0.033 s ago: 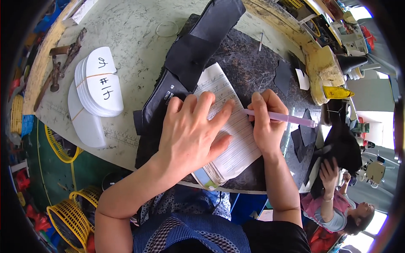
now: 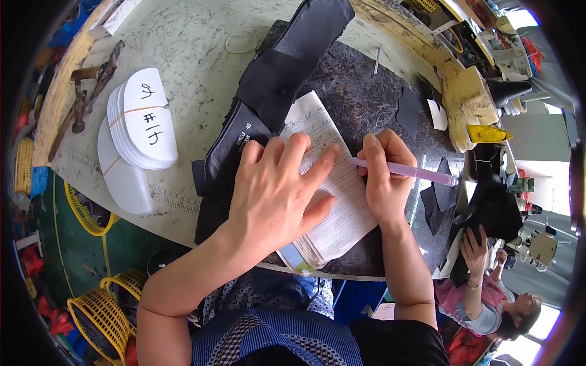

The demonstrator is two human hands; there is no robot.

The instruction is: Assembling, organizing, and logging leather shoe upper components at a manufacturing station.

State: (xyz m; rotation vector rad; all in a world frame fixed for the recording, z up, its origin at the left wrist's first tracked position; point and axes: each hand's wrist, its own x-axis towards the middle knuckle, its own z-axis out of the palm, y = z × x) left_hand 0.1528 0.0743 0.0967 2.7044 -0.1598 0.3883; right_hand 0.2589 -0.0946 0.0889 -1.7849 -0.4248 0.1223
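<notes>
A lined notebook [image 2: 345,210] with handwriting on its upper lines lies on a dark, scuffed board. Across its left part rests my left hand [image 2: 274,189], fingers spread and palm down, hiding some of the writing. My right hand [image 2: 389,177] grips a pink pen [image 2: 421,172], its tip at the page near the right edge. Beyond my left hand, black leather pieces [image 2: 268,82] lie along the notebook's left side and partly overlap the board.
Banded white card shapes [image 2: 143,122] and a rusty hammer [image 2: 79,107] lie on the table at left. Black scraps [image 2: 438,198] are right of my right hand. Yellow baskets [image 2: 101,317] stand on the green floor. Another person's hand [image 2: 475,247] handles black material at right.
The pen tip and my right hand have shifted very slightly left. At right, the other person's hand has moved a little. My left hand stays in place.
</notes>
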